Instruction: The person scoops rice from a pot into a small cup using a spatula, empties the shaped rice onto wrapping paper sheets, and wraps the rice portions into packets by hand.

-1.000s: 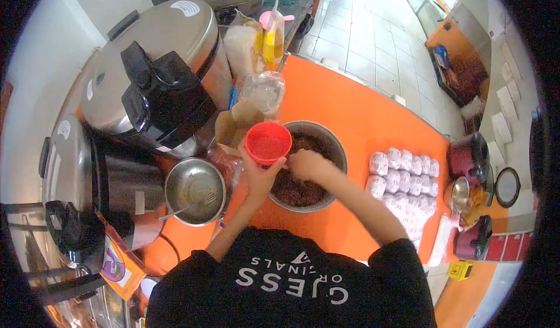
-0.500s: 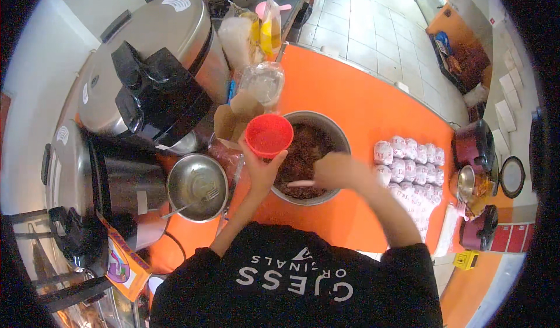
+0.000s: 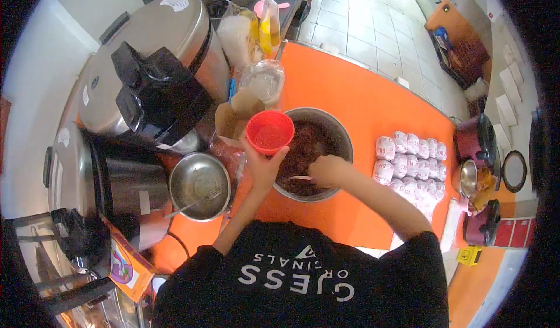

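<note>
My left hand (image 3: 263,167) curls snugly around a round red plastic bowl (image 3: 270,149), probably light, best held low, at ten o'clock from my right hand (image 3: 328,171), clenched on a slim pale-pink utensil (image 3: 301,178).

Left fingers (image 3: 281,155) are cupped, right fingers (image 3: 317,168) curled.

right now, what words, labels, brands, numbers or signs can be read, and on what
I won't copy wording, only where it stands.
Black cloth shirt: large white letters, legible.
Round white wrapped bundles: pink letters, partly legible.
Orange-and-purple flat panel: too small.
Small yellow box: too small.
</note>
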The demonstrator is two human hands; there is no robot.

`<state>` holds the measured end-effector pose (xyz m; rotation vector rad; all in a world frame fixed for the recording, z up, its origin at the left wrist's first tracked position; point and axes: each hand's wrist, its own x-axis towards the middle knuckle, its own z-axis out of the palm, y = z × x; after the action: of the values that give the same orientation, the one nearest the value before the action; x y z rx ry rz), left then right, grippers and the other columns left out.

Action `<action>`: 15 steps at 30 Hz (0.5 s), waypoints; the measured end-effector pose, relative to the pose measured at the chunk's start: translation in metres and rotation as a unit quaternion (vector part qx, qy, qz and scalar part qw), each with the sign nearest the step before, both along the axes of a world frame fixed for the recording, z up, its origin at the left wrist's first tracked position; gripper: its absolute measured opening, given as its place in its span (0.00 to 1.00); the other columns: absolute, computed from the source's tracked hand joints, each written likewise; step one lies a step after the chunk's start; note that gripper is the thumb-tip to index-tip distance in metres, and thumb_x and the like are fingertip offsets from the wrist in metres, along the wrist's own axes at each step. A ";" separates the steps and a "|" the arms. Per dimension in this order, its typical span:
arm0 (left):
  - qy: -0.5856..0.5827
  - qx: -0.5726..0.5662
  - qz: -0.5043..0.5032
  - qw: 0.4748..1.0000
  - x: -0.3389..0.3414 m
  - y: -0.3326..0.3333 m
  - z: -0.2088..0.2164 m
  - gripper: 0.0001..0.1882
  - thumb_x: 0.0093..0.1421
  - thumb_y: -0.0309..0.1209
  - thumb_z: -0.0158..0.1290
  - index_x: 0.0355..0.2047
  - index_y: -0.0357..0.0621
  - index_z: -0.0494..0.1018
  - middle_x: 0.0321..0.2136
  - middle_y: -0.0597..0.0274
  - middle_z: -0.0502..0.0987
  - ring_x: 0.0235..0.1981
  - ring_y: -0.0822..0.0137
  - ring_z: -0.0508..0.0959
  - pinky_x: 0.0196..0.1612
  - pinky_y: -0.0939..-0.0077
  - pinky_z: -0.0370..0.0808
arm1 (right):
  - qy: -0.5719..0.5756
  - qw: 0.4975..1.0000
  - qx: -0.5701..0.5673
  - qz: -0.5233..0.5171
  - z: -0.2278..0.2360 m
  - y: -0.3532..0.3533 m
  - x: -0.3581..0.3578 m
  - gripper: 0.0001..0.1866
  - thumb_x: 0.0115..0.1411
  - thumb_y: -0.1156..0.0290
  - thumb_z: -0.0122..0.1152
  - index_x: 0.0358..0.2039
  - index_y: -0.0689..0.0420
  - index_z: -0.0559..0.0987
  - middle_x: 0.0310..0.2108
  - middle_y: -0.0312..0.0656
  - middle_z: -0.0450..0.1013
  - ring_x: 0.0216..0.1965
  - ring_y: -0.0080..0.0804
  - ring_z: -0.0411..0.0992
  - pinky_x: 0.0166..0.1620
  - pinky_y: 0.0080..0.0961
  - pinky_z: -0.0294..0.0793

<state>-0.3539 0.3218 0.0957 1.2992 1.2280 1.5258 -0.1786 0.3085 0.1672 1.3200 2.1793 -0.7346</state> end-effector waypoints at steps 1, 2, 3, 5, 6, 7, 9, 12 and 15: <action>0.002 0.001 0.005 1.000 -0.003 0.001 0.002 0.47 0.42 0.25 0.67 0.58 0.41 0.50 0.55 0.51 0.60 0.57 0.57 0.63 0.60 0.62 0.60 | -0.011 0.999 -0.027 0.037 0.020 0.010 0.004 0.18 0.61 0.62 0.49 0.36 0.65 0.78 0.31 0.53 0.77 0.36 0.50 0.77 0.39 0.43 0.76; -0.034 0.005 -0.007 0.999 -0.002 -0.001 0.006 0.48 0.41 0.26 0.68 0.59 0.41 0.49 0.56 0.51 0.59 0.58 0.57 0.62 0.61 0.62 0.60 | -0.034 0.998 -0.036 0.029 0.031 0.014 0.007 0.16 0.60 0.64 0.49 0.38 0.62 0.77 0.31 0.51 0.77 0.36 0.49 0.77 0.38 0.42 0.76; -0.071 0.009 -0.018 0.997 -0.001 -0.003 0.008 0.50 0.41 0.26 0.68 0.59 0.41 0.48 0.56 0.51 0.59 0.58 0.57 0.62 0.61 0.61 0.60 | -0.058 0.997 -0.045 0.020 0.043 0.018 0.011 0.14 0.60 0.66 0.49 0.41 0.60 0.77 0.30 0.49 0.77 0.36 0.48 0.77 0.37 0.42 0.76; -0.069 0.015 -0.022 0.997 -0.001 -0.006 0.001 0.51 0.41 0.27 0.69 0.60 0.42 0.47 0.56 0.51 0.58 0.59 0.57 0.62 0.61 0.61 0.60 | -0.084 0.990 0.114 -0.024 0.038 0.020 0.021 0.15 0.62 0.62 0.47 0.44 0.51 0.76 0.29 0.48 0.77 0.34 0.47 0.77 0.36 0.42 0.76; -0.067 0.022 -0.024 0.997 -0.002 -0.008 -0.002 0.52 0.40 0.28 0.69 0.60 0.42 0.46 0.57 0.51 0.58 0.59 0.57 0.61 0.61 0.61 0.60 | -0.051 0.985 0.164 -0.005 0.036 0.014 0.019 0.17 0.64 0.60 0.40 0.41 0.47 0.79 0.26 0.46 0.78 0.28 0.41 0.79 0.29 0.41 0.78; -0.066 0.022 -0.025 0.997 0.000 -0.009 -0.002 0.52 0.40 0.28 0.69 0.60 0.42 0.46 0.57 0.51 0.58 0.59 0.57 0.61 0.61 0.61 0.60 | -0.050 0.985 0.165 -0.007 0.024 0.009 0.015 0.17 0.64 0.60 0.40 0.41 0.47 0.79 0.26 0.46 0.78 0.28 0.41 0.79 0.29 0.41 0.78; -0.131 0.007 -0.029 0.991 0.007 -0.010 -0.002 0.54 0.39 0.30 0.71 0.61 0.43 0.47 0.58 0.53 0.57 0.59 0.57 0.61 0.61 0.61 0.61 | -0.011 0.990 0.143 -0.005 -0.009 0.004 0.007 0.16 0.62 0.63 0.43 0.47 0.45 0.77 0.26 0.46 0.78 0.26 0.42 0.78 0.29 0.41 0.78; -0.056 0.096 -0.028 0.993 0.002 -0.010 -0.004 0.56 0.37 0.32 0.72 0.61 0.43 0.47 0.58 0.54 0.56 0.59 0.58 0.60 0.61 0.61 0.62 | -0.015 0.992 0.111 -0.058 -0.025 0.013 -0.006 0.15 0.61 0.61 0.46 0.37 0.51 0.81 0.25 0.49 0.77 0.26 0.45 0.78 0.30 0.44 0.78; -0.063 0.076 -0.006 0.995 0.001 -0.013 0.004 0.58 0.34 0.32 0.73 0.61 0.43 0.47 0.58 0.55 0.56 0.60 0.58 0.60 0.61 0.61 0.62 | 0.047 0.989 0.125 -0.056 -0.036 0.013 -0.008 0.19 0.60 0.58 0.45 0.28 0.56 0.81 0.24 0.53 0.76 0.26 0.49 0.77 0.31 0.46 0.77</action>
<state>-0.3527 0.3091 0.0996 1.2839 1.0402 1.6939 -0.1866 0.3211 0.1311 1.5726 2.3489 -0.5894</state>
